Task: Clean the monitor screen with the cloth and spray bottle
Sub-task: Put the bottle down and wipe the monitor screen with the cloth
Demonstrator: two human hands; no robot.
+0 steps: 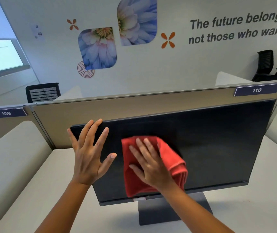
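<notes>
A dark monitor [210,140] stands on a grey base [153,211] on the white desk. A folded red cloth [171,158] lies flat against the left half of the screen, and my right hand [149,163] presses on it with the fingers spread. My left hand [89,152] is open with the fingers apart, its fingertips at the monitor's upper left corner. No spray bottle is in view.
A beige partition [134,106] with labels 109 and 110 runs behind the monitor. White curved side panels [13,157] flank the desk [252,207]. Black office chairs [268,66] stand beyond the partition, in front of a wall with flower pictures and lettering.
</notes>
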